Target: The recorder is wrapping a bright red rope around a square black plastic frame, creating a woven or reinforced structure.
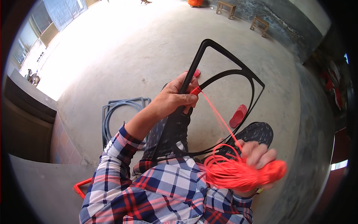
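Observation:
My left hand (178,95) is closed round one side of a black frame (223,56), which has a squarish outline and a round ring inside. The frame stands tilted over my lap. Bright red cord is wound in a short band (195,90) on the frame, right by my left thumb. From that band a taut strand (220,116) runs down to my right hand (258,152). My right hand is shut on a looped bundle of red cord (238,173), somewhat blurred; part of its fingers is hidden by the cord.
Several grey frames (105,123) of similar shape lie stacked on the concrete floor at my left. A red-wrapped piece (80,188) shows beside my left elbow. A red slipper (238,115) is near my right knee. Two wooden stools (226,9) stand by the far wall.

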The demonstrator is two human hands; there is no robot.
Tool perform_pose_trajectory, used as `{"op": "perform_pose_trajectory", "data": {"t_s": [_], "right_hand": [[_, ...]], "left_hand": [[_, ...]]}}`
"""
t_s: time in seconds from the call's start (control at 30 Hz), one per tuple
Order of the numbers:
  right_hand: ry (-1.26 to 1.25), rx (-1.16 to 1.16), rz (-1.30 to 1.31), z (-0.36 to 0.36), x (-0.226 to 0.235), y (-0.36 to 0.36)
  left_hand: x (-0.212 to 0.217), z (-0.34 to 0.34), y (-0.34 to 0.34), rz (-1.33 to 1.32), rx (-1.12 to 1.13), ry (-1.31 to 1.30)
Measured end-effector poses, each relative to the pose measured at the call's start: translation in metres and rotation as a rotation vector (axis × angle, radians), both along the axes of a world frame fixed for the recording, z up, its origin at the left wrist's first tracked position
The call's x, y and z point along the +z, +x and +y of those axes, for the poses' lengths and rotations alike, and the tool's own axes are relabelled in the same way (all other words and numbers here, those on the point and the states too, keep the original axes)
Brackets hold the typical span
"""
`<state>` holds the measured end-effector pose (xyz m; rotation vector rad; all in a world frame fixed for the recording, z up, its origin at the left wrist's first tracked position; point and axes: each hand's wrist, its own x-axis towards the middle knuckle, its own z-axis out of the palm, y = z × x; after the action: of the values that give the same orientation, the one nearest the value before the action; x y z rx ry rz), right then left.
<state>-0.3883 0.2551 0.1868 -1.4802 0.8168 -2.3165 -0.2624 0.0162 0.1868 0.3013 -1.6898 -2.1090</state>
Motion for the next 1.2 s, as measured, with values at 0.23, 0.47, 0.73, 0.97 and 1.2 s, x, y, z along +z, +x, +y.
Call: {"op": "perform_pose_trajectory", "data": {"t_s": [0.23, 0.47, 0.73, 0.97, 1.2], "right_hand": [[0.208, 0.271, -0.821, 0.003, -0.045, -0.096], [0.415, 0.346, -0.456, -0.044, 0.01, -0.048], [0.396, 0.342, -0.604, -0.073, -0.009, -0.065], [0.22, 0.627, -0.542, -0.079, -0.059, -0.058], [0.221, 0.664, -1.007, -0.069, -0.014, -0.041]], "left_hand": [[0.004, 0.009, 0.004, -0.112, 0.017, -0.081], [0.025, 0.028, -0.004, -0.011, 0.072, -0.763], [0.025, 0.025, -0.018, 0.242, -0.103, -0.733], [0.035, 0.04, -0.017, 0.25, -0.223, -0.669], [0.037, 0.047, -0.023, 0.247, -0.229, -0.8]]}}
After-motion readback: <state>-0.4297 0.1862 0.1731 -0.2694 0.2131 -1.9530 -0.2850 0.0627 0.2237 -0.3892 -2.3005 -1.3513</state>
